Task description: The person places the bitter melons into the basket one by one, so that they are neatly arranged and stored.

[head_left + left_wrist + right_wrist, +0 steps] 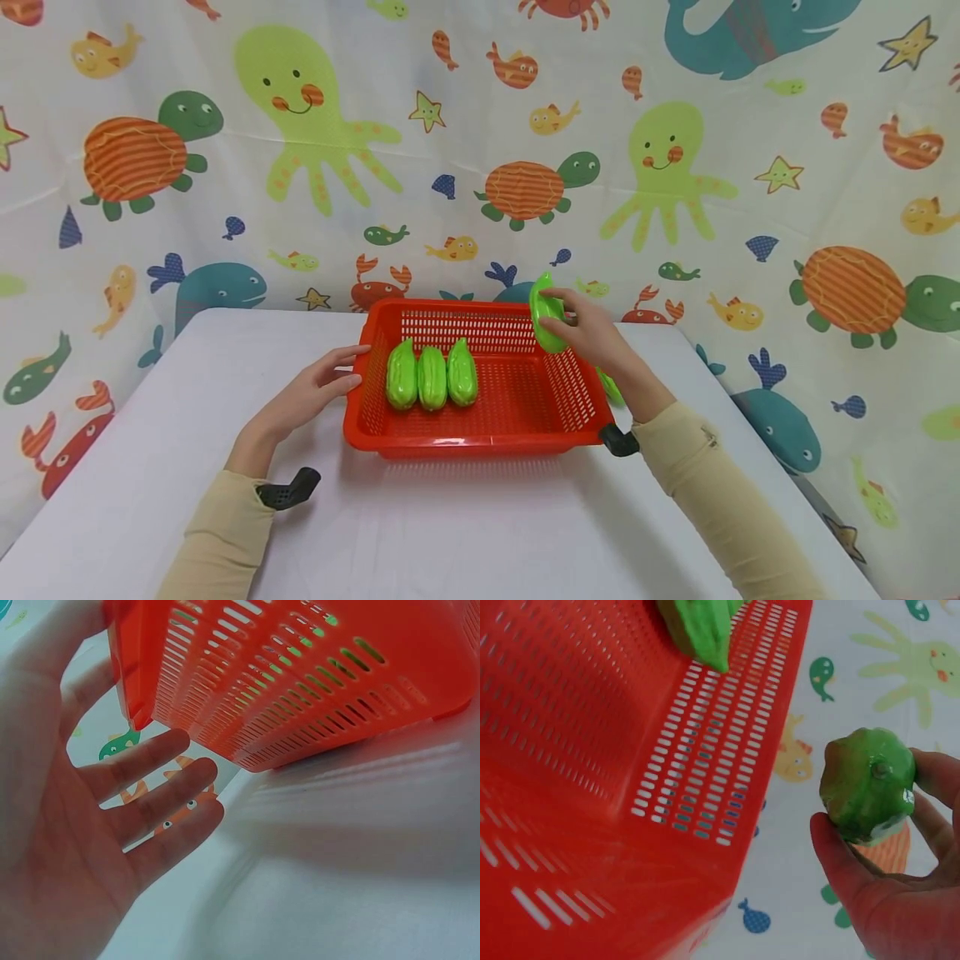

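A red plastic basket (pixel 480 442) with slotted walls sits on the white table. Inside it, toward the left, three glossy, ridged green gourds (pixel 432 379) lie side by side. My left hand (pixel 311 396) is at the basket's left rim, thumb and forefinger right at the edge; in the left wrist view its other fingers (pixel 176 780) extend loosely below the rim. Above the basket's back right corner, my right hand (pixel 592 325) pinches another green gourd (pixel 546 312) between thumb and fingers. The right wrist view shows that gourd (pixel 870 784) end-on, beside the basket wall.
Another green gourd (pixel 611 387) lies on the table just outside the basket's right wall, partly hidden by my right arm. A white curtain (pixel 480 108) printed with sea animals hangs behind the table (pixel 450 533). Each wrist wears a black camera mount (pixel 288 492).
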A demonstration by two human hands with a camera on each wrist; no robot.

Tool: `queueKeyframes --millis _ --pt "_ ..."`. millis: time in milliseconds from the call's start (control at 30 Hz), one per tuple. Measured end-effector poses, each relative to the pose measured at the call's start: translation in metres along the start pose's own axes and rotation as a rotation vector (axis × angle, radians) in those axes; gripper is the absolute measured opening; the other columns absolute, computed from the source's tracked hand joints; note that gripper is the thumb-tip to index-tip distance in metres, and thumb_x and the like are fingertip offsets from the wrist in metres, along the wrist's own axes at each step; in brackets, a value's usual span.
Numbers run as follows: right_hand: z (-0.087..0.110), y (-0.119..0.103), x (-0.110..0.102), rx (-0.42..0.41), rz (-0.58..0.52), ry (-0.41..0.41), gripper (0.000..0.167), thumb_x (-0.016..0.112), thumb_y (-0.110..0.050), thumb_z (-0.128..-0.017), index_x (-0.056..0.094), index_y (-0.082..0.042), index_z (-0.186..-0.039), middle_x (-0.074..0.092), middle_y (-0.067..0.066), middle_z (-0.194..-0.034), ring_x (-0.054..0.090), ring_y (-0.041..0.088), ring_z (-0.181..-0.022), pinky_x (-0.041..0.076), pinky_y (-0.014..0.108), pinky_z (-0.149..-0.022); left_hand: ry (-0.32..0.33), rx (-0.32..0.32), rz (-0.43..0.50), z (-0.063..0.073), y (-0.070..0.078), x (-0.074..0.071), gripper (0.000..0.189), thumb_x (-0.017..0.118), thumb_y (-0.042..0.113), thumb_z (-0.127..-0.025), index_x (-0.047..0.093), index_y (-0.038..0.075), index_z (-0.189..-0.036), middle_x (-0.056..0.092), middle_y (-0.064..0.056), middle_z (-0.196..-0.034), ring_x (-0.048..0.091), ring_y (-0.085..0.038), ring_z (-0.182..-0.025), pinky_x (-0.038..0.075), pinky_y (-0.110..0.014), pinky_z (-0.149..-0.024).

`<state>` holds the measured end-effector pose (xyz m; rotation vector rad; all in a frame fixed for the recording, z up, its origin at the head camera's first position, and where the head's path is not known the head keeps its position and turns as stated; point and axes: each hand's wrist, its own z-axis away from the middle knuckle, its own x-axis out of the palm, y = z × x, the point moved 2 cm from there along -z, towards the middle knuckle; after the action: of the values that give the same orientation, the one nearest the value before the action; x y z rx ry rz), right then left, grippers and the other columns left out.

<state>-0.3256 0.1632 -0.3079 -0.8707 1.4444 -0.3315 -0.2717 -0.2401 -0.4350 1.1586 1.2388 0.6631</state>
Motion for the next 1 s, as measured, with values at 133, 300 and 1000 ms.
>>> queueKeyframes --millis 133,300,1000 --pt "-0.011 -0.007 0.01 -0.012 -0.027 -0.006 0.052 0.062 -0.03 -0.097 0.044 -0.019 -0.145 0.05 0.015 -0.134 0.056 0.038 -0.118 0.056 0.044 -0.086 0.004 -0.006 -0.006 0.001 -0.001 -0.001 0.057 0.055 0.037 -0.099 0.036 0.023 -0.151 0.041 -0.019 -0.144 0.049 -0.04 -0.124 0.046 -0.059 -0.096" --pt "-0.022 -0.014 0.021 -0.012 -0.026 -0.008 0.051 0.062 -0.031 -0.097 0.046 -0.021 -0.144 0.051 0.012 -0.136 0.056 0.034 -0.118 0.055 0.044 -0.088 0.002 -0.005 0.0 0.001 -0.001 -0.001 0.056 0.055 0.037 -0.099 0.037 0.023 -0.151 0.042 -0.019 -0.144 0.05 -0.04 -0.123 0.046 -0.059 -0.096" --pt "-0.054 -0.011 0.056 0.143 -0.056 -0.25 0.045 0.066 -0.024 -0.094 0.05 -0.018 -0.136 0.05 0.014 -0.135 0.052 0.031 -0.117 0.052 0.039 -0.09 -0.004 -0.001 -0.005 -0.001 -0.001 -0.002 0.056 0.056 0.037 -0.099 0.037 0.025 -0.15 0.043 -0.017 -0.143 0.048 -0.039 -0.125 0.046 -0.058 -0.096"
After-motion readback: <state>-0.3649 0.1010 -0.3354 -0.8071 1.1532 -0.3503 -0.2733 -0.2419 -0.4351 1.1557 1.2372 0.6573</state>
